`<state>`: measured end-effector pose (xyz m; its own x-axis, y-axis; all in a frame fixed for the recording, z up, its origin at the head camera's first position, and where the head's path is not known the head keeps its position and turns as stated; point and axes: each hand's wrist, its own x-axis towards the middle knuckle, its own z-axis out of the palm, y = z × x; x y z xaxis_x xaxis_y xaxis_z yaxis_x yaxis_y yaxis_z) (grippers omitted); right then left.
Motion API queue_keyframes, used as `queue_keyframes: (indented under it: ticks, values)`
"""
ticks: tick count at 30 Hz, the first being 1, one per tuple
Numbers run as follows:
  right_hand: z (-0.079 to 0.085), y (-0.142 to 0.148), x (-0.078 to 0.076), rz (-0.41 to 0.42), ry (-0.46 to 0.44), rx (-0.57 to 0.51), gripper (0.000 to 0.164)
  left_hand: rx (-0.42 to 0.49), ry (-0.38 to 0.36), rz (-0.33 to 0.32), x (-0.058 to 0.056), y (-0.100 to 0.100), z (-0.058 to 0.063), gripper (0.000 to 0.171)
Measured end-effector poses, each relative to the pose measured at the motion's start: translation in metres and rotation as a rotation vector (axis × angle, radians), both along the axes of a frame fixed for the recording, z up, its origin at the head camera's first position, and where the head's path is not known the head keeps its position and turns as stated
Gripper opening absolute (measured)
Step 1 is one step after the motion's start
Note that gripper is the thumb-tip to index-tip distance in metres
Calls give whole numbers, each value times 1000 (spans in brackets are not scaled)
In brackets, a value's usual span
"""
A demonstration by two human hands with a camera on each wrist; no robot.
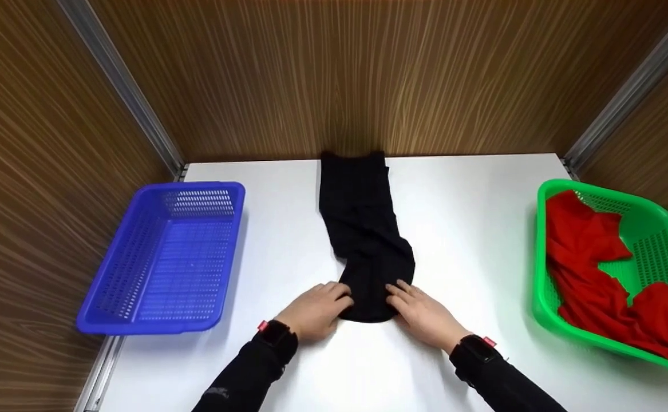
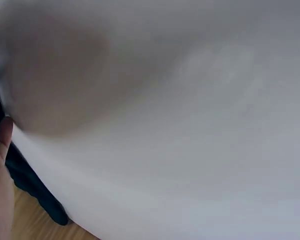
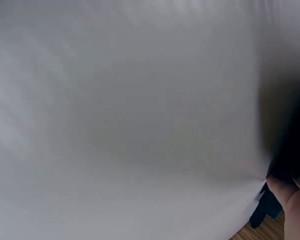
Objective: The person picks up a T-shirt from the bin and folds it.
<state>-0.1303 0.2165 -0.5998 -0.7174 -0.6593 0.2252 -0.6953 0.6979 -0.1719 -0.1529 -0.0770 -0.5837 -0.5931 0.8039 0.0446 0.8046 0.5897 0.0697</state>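
A black garment [image 1: 362,229], narrowed into a long strip, runs from the back wall toward the person and bends partway along. My left hand [image 1: 317,309] is at the left corner of its near end, fingers bent over the edge. At the right corner, my right hand [image 1: 422,315] has its fingertips on the cloth and its thumb low by the edge. Between the hands the near hem forms a rounded curve. In the left wrist view the thumb [image 2: 2,137] meets the dark cloth; the right wrist view shows the right thumb [image 3: 280,187] against it too.
A blue plastic basket [image 1: 228,257] with nothing in it stands on the left of the white table [image 1: 465,229]. On the right, a green basket [image 1: 541,252] holds crumpled red cloth [image 1: 591,274]. Wood-grain panels [image 1: 356,74] enclose the back and both sides.
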Motion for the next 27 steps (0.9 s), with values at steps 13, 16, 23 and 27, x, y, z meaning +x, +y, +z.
queue_keyframes:
  ticks: [13,16,23,27]
  values:
    - [-3,-5,21,0,-71,15,74,474,172,77,20,10,11,18]
    - [-4,-8,24,-12,-33,27,66,523,194,38,19,10,16,19]
    - [0,-9,19,-61,227,-181,31,367,251,-142,18,-2,21,33]
    - [5,-2,16,-51,277,-244,37,357,308,-134,19,-5,21,17]
